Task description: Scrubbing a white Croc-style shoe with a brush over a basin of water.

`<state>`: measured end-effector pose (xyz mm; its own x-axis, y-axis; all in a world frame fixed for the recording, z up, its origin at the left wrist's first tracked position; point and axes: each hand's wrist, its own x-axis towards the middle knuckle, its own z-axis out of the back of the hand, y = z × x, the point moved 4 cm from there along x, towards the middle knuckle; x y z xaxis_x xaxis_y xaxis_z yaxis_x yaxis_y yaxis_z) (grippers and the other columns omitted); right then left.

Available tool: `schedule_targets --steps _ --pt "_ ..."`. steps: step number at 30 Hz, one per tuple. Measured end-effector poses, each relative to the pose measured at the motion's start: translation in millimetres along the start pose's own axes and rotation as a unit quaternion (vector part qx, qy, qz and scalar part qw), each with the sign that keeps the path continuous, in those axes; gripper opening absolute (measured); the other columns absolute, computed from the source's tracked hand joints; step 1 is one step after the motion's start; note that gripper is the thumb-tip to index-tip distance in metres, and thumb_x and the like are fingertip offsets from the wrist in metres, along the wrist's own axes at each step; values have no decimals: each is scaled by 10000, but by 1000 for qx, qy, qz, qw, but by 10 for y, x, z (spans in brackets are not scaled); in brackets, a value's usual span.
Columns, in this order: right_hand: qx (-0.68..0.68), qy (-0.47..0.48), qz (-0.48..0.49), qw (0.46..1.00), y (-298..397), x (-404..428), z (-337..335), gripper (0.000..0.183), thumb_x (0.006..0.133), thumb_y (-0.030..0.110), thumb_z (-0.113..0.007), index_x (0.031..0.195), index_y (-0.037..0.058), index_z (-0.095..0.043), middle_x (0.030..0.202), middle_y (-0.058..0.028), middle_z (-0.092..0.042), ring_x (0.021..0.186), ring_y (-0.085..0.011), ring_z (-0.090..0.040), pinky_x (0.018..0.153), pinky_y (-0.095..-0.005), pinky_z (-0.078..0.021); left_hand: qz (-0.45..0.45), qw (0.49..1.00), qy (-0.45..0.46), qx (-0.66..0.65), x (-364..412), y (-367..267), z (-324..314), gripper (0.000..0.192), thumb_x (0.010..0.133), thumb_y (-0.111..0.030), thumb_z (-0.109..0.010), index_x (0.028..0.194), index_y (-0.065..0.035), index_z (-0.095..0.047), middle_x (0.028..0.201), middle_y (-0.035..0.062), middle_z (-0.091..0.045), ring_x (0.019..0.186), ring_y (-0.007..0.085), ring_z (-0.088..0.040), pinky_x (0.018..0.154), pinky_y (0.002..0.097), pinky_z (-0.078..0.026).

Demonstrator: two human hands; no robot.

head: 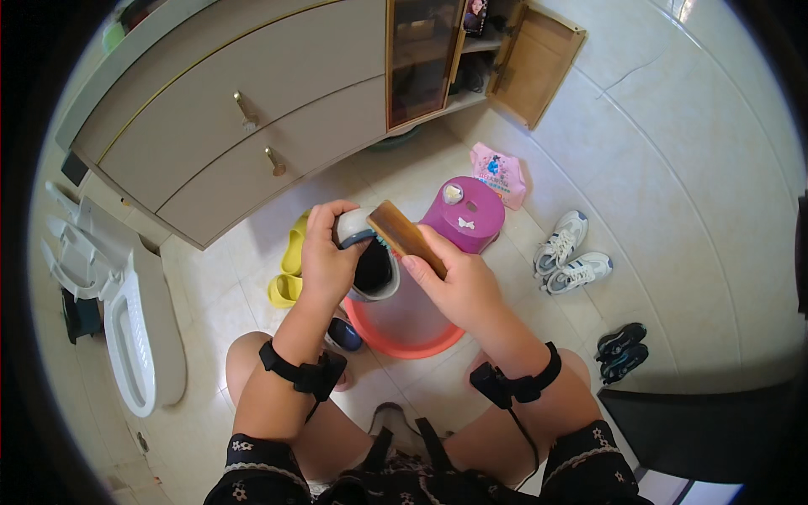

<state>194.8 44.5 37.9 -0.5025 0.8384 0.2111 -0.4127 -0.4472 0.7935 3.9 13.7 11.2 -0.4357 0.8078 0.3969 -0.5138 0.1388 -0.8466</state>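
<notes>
My left hand [328,255] grips a light grey and white shoe [355,221], its thumb at the dark opening. My right hand [464,287] holds a scrubbing brush [407,238] by its wooden back. Teal and red bristles show below the wood and meet the shoe near its upper edge; my fingers hide part of the shoe. Under both hands stands a red-orange plastic basin [407,350] holding cloudy liquid.
Beyond the basin are a purple stool [483,218] and a pink printed bag [505,186]. White sneakers [571,255] and black shoes [622,353] stand right. Yellow clogs [287,290], a blue slipper [344,334] and a white toilet [136,341] are left. A drawer cabinet [202,139] overhangs the floor; its wooden door [536,69] is swung out.
</notes>
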Motion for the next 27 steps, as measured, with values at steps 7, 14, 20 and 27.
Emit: schedule_targets --steps 7,14,20,27 --pt "35 5 -100 994 -169 123 -78 475 941 397 -605 1314 108 -561 798 -212 -672 736 -344 -675 644 -403 -501 17 999 -1 -48 12 150 -14 451 708 144 -705 1095 -51 -580 1032 37 -573 992 157 -577 901 272 -464" --pt "39 -60 -25 997 -286 108 -143 501 942 404 -602 1334 97 -541 756 -209 -662 685 -333 -667 595 -405 -483 17 997 -8 -77 8 169 -42 472 726 164 -680 1126 -48 -546 1052 38 -591 1003 144 -582 911 279 -476" --pt "12 -10 -61 998 -58 79 -107 516 943 396 -600 1349 86 -528 727 -199 -655 662 -329 -660 573 -412 -475 20 998 -29 -58 -6 257 19 460 733 140 -703 1123 -43 -543 1051 47 -600 1003 156 -580 916 283 -471" --pt "-36 -16 -55 998 -218 94 -99 515 942 397 -603 1347 86 -529 697 -201 -645 620 -330 -650 545 -407 -466 -42 998 -3 39 -16 83 11 459 743 122 -715 1132 -43 -534 1059 58 -591 1006 165 -577 913 291 -475"
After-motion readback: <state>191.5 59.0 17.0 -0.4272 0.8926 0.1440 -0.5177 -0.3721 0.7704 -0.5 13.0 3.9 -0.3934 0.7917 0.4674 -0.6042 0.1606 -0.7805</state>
